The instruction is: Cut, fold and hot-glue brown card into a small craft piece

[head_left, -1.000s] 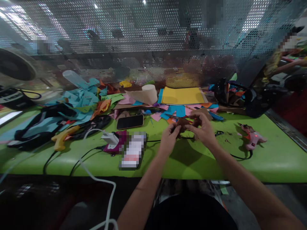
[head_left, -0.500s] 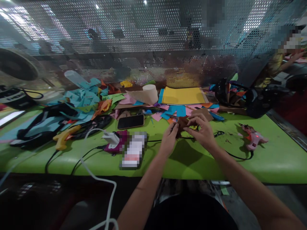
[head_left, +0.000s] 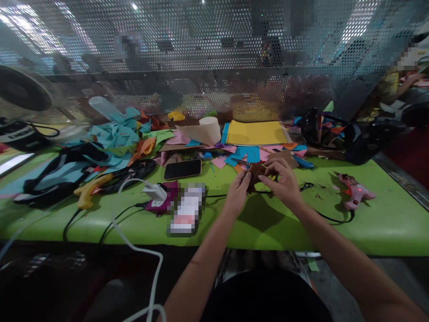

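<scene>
Between my two hands, above the green table, is a small folded brown piece that looks like paper or thin card. My left hand pinches its left side between thumb and fingers. My right hand is closed at its right edge, thumb and fingertips pressed on it. A black cable runs along the table behind my wrists. The folds facing away from me are hidden. A pink glue gun with a lit red light lies to the right of my hands.
Coloured paper scraps and yellow sheets lie at the back against a perforated metal screen. To the left are a black phone, a lit phone, a purple power strip and a yellow glue gun.
My hands stay in nearly the same place around the brown piece. The right fingers have shifted slightly on it, and its tilt differs a little.
</scene>
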`<state>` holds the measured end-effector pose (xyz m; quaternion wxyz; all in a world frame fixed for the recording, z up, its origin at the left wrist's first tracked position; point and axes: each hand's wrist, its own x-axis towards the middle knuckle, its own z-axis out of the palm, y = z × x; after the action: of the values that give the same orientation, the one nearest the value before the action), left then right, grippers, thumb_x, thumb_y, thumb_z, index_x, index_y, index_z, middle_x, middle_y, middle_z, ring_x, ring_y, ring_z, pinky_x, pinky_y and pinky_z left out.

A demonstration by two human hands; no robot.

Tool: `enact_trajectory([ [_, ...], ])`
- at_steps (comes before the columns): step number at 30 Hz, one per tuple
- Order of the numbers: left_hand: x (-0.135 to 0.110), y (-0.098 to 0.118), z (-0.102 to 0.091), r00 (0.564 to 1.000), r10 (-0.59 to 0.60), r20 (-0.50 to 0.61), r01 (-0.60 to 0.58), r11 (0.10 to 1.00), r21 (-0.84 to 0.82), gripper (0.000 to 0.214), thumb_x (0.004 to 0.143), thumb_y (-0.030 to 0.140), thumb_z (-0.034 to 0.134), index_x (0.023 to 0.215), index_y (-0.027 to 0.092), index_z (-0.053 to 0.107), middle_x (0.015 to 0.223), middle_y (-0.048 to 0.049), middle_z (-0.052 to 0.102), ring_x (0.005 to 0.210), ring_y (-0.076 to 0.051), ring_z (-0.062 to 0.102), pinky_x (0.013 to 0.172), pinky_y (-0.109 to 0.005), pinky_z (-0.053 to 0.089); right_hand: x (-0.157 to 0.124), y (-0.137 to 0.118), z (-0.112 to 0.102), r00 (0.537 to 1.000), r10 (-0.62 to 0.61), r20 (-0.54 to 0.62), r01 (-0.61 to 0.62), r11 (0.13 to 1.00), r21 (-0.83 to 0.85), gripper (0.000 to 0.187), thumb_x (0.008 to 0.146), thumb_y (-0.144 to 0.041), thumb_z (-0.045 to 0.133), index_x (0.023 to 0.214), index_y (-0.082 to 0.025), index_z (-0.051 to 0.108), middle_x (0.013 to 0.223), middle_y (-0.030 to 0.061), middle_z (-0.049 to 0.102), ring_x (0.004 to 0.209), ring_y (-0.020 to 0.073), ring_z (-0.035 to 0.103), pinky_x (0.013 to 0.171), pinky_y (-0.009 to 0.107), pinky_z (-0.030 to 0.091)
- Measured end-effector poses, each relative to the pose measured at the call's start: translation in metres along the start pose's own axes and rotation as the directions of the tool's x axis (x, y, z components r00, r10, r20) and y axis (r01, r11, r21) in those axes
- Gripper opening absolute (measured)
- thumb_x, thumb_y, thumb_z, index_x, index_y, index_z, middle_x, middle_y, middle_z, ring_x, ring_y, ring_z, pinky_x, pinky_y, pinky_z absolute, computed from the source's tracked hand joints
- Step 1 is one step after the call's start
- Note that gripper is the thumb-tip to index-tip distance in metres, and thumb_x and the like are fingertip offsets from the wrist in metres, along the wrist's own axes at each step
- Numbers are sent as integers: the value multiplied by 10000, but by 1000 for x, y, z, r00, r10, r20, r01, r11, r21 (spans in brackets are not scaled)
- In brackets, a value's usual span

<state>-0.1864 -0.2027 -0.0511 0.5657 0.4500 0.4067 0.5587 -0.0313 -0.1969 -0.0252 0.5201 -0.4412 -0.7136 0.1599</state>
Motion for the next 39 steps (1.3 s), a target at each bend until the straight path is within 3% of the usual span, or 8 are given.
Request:
enact_trajectory([
  [7,1,1,0,990,94,101,-107,985,135,325,818,449,676,990,173,659,796,2,617,625,-94,483,555,-206,426,1,4,0,999,33,4,-33,999,-15,180,751,-206,702,727,-224,525,912,43,585,873,209,585,704,320,468],
  [12,0,2,-1,979,186,79,-201,937,287,182,869,350,611,886,172,647,756,6,584,654,-111,481,600,-221,416,1,4,0,998,61,33,-59,998,-37,145,758,-225,706,849,-216,593,895,29,561,795,188,562,676,317,461],
  [19,0,2,-3,954,266,142,-300,880,368,191,899,315,533,946,181,660,817,-3,633,728,-130,534,697,-239,442,2,4,-2,994,92,62,-96,993,66,141,804,-316,723,779,-212,632,926,47,601,864,199,594,702,320,479],
  [22,0,2,-2,964,233,132,-265,898,350,219,884,367,565,937,180,664,809,-6,640,712,-131,533,668,-235,440,2,6,-2,994,84,68,-92,989,119,156,801,-299,724,720,-210,625,941,55,615,904,205,597,710,318,477],
  [30,-3,9,-5,1000,-10,14,8,992,128,470,857,608,540,948,165,670,734,-28,685,590,-122,549,548,-234,422,4,4,-5,989,135,-58,-129,986,105,144,795,-287,696,706,-205,619,879,37,610,777,175,559,681,316,452],
  [33,-4,11,-7,1000,-15,18,12,992,128,481,863,608,529,930,158,686,704,-31,694,560,-109,539,544,-228,407,5,5,-7,984,148,-100,-141,987,82,152,788,-286,690,690,-204,608,843,28,600,762,171,543,686,313,442],
  [39,-1,13,-5,993,-8,121,-10,989,146,380,731,484,730,923,163,663,730,-17,692,649,-118,590,579,-214,414,6,5,-8,978,162,-133,-154,986,68,139,784,-287,679,692,-208,611,846,32,601,800,184,545,703,311,443],
])
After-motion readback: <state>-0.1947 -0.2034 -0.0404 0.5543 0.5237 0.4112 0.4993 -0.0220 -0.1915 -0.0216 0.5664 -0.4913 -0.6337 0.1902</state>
